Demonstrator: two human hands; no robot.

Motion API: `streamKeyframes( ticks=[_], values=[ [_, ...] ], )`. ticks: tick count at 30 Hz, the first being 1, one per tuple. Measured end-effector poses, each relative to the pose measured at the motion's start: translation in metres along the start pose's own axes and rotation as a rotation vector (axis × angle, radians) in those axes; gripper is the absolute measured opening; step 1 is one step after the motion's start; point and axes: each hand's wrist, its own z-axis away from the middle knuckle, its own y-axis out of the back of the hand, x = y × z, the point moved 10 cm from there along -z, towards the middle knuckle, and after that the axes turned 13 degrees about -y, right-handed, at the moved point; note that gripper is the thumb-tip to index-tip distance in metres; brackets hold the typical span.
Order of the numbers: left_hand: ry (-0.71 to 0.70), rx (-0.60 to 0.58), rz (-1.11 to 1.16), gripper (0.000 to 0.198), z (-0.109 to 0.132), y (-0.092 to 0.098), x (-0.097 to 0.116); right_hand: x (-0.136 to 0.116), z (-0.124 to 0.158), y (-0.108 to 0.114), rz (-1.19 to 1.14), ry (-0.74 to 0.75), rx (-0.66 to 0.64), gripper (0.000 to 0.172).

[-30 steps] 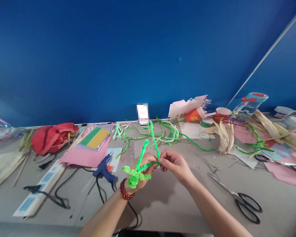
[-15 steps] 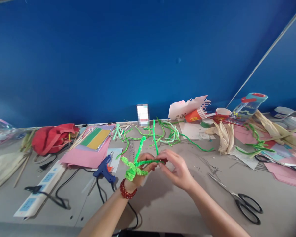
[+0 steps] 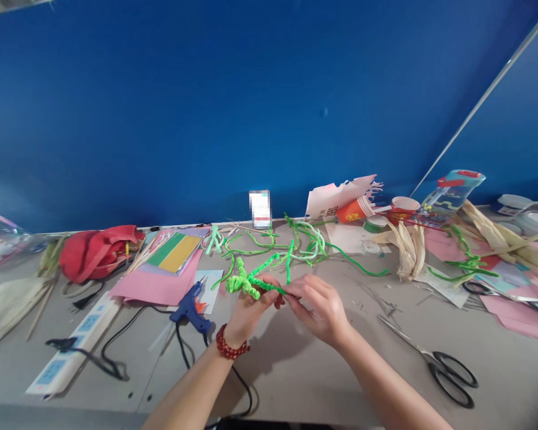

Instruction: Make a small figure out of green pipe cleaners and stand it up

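My left hand (image 3: 251, 313) and my right hand (image 3: 318, 310) meet over the grey table, both pinching a bright green pipe cleaner (image 3: 262, 285). Its tightly coiled end (image 3: 241, 282) sticks out to the left, above my left hand. One stem of the same piece rises in front of my right fingertips. A red bead bracelet (image 3: 228, 347) circles my left wrist. The blue hot glue gun (image 3: 190, 312) lies just left of that hand.
Black-handled scissors (image 3: 446, 370) lie at the right, and a white power strip (image 3: 76, 340) with black cords lies at the left. Loose green pipe cleaners (image 3: 305, 248), pink paper (image 3: 156, 280), corn husks (image 3: 406, 254) and a red bag (image 3: 96, 254) fill the back.
The green piece has tipped from upright to nearly level, with its coiled end now higher and further back. My hands have drawn closer together.
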Motion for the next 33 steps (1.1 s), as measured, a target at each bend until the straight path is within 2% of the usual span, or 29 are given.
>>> streamKeyframes(
  ticks=[4,8,15,22,28,33],
  values=[
    [0.023,-0.020,-0.123,0.014,-0.003,-0.004,0.010,-0.004,0.003,-0.001,0.012,0.038,0.008,0.025],
    [0.039,-0.055,-0.197,0.011,-0.005,-0.008,0.018,-0.003,0.002,0.000,-0.030,0.016,0.012,0.028],
    [0.047,-0.094,-0.145,0.011,-0.001,-0.009,0.015,0.004,-0.003,0.000,-0.045,-0.033,-0.034,0.027],
    [0.017,-0.105,-0.127,0.018,-0.002,-0.013,0.020,-0.004,-0.001,0.004,-0.012,0.035,0.019,0.031],
    [0.043,-0.072,-0.139,0.020,-0.001,-0.010,0.017,-0.003,0.005,0.000,0.074,0.053,-0.008,0.032],
    [0.080,-0.037,-0.081,0.016,0.001,-0.008,0.015,-0.002,0.001,0.009,0.167,0.041,0.040,0.026]
  ],
)
